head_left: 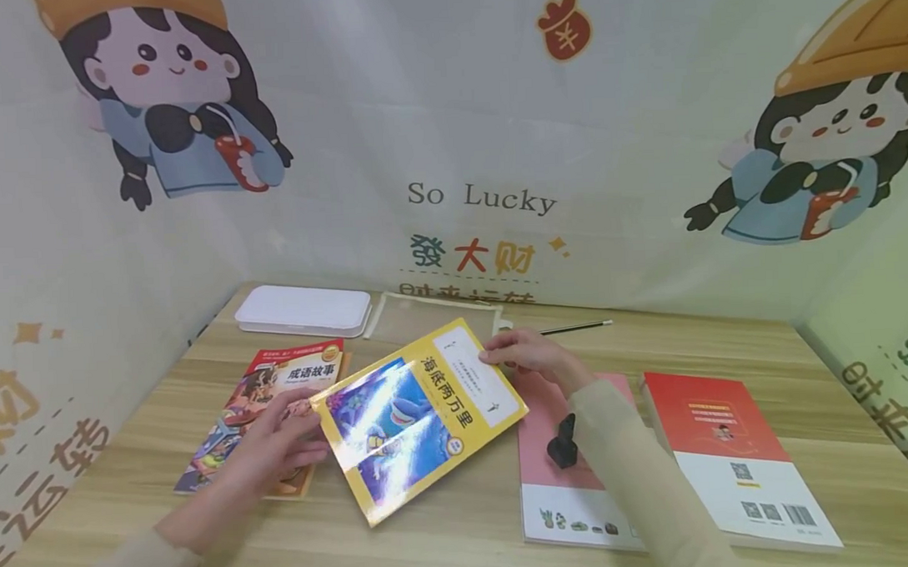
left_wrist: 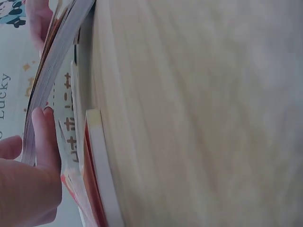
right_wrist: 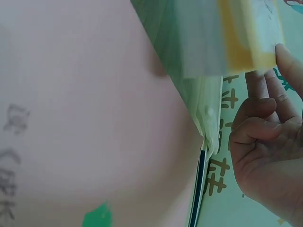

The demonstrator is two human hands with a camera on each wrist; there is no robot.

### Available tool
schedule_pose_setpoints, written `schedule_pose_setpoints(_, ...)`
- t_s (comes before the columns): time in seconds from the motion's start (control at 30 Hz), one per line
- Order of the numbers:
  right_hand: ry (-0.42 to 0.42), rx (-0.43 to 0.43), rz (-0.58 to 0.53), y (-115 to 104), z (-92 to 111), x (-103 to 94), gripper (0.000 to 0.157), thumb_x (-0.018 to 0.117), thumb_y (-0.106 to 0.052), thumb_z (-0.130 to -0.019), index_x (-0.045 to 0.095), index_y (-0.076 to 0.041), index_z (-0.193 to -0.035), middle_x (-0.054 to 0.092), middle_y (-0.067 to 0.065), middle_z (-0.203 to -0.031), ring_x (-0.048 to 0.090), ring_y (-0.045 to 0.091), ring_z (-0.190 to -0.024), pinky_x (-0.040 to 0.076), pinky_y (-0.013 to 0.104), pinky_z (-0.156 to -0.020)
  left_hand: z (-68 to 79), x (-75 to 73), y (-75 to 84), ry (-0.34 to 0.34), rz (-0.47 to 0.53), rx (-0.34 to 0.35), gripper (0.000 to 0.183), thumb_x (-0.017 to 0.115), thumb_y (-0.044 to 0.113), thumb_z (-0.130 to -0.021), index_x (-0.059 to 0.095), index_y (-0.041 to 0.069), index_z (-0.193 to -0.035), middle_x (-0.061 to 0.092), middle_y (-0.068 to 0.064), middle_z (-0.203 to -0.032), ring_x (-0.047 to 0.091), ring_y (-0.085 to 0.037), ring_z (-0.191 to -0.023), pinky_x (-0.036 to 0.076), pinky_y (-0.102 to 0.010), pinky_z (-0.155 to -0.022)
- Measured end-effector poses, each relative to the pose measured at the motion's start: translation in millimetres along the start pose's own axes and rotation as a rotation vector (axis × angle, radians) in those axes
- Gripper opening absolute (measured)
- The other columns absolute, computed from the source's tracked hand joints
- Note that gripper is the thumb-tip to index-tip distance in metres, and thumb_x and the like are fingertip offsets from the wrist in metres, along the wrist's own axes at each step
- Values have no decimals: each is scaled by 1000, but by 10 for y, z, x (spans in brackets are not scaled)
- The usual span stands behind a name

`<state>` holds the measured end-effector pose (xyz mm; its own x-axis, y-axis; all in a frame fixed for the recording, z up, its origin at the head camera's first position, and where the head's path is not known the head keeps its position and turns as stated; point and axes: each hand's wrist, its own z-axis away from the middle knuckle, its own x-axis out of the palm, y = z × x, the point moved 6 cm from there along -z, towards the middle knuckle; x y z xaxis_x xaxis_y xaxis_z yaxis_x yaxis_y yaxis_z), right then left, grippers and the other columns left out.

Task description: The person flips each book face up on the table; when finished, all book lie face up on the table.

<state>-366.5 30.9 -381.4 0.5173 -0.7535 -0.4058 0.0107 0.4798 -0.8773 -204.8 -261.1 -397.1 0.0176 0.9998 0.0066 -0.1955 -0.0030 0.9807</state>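
Note:
A yellow-bordered book (head_left: 406,419) with a shark picture on its cover is held tilted above the table between both hands. My left hand (head_left: 279,436) grips its left edge, thumb on one face and fingers on the other, as the left wrist view shows at the page block (left_wrist: 52,66). The right hand (head_left: 535,356) pinches the upper right edge; in the right wrist view its fingertips meet the yellow cover (right_wrist: 239,38). Beneath the left hand lies a red-topped storybook (head_left: 236,408). Under the right forearm is a pink and white book (head_left: 543,464).
A red and white book (head_left: 738,457) lies at the right. At the back are a white case (head_left: 305,309), a flat see-through pouch with a pale border (head_left: 432,313) and a dark pencil (head_left: 576,327). A printed cloth (head_left: 479,132) hangs behind the wooden table (head_left: 463,550).

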Motion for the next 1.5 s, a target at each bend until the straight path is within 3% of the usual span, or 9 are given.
schedule_pose_setpoints(0.23,-7,8,25,-39,-55,71,38,66,-23,-79,60,-4,-111,61,5,-94,47,15,-78,35,24,-62,-74,-122,89,-109,-169,81,37,58,8,-85,37,-9,-110,58,-11,-85,61,-23,-77,52,-34,-69)
schedule_pose_setpoints(0.5,34,30,46,-58,-182,161,32,68,-21,-77,63,-3,-103,62,3,-82,52,13,-69,37,21,-59,-106,-136,101,-328,-288,85,36,63,8,-81,42,-8,-105,60,-15,-81,60,-25,-73,52,-37,-65)
schedule_pose_setpoints(0.77,11,28,125,-91,-193,247,27,67,-13,-76,63,-4,-101,60,6,-87,56,16,-74,45,24,-66,-22,-23,73,-503,-369,60,34,61,7,-82,45,-7,-109,61,-21,-77,60,-23,-66,53,-35,-58)
schedule_pose_setpoints(1.1,1,34,104,-67,-264,340,25,67,-9,-74,64,-4,-99,61,7,-85,57,17,-69,47,24,-63,17,36,35,-507,-421,15,30,61,5,-81,48,-6,-107,61,-21,-72,60,-24,-61,53,-34,-54)
schedule_pose_setpoints(1.5,73,27,158,-118,-307,382,20,69,-10,-73,67,-5,-93,60,5,-83,55,16,-69,46,23,-60,13,50,-2,-496,-452,-46,40,63,7,-80,45,-4,-115,62,-18,-73,61,-25,-63,53,-38,-57)
